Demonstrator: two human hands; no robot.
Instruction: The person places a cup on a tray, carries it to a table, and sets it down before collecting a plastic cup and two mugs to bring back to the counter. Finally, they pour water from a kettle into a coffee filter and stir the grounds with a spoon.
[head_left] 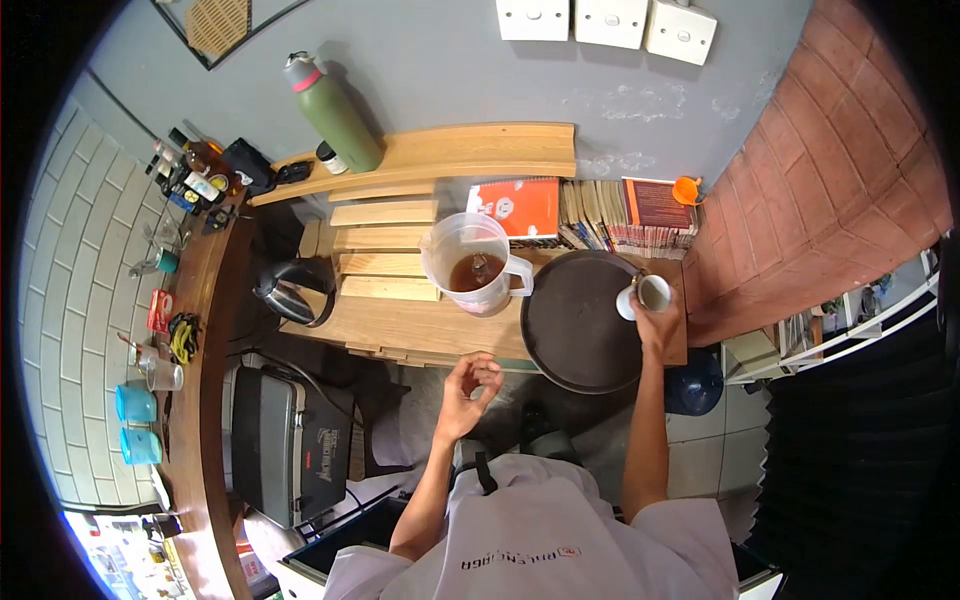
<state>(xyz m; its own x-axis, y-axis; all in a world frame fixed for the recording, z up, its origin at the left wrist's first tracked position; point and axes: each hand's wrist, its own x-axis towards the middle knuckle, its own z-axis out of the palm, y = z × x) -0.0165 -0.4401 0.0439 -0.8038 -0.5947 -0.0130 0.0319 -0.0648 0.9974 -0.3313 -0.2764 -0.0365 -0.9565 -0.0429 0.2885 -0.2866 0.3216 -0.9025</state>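
Observation:
My right hand [655, 322] is closed around a small white cup [627, 303], held over the right edge of a round dark brown tray [580, 325]. The cup's mouth faces up toward me. My left hand [472, 388] hovers in front of the table's edge, fingers loosely bent and apart, holding nothing. Beyond it stands a clear plastic measuring jug [480, 300] with brown liquid and what looks like a tea bag inside. Its handle points right, beside the tray's rim.
Notebooks and books [600, 215] line the wall behind the tray. A green bottle [338, 120] stands on the wooden ledge. An electric kettle [295, 290] is at the left, above a black case [290, 445]. A brick pillar [800, 200] borders the right.

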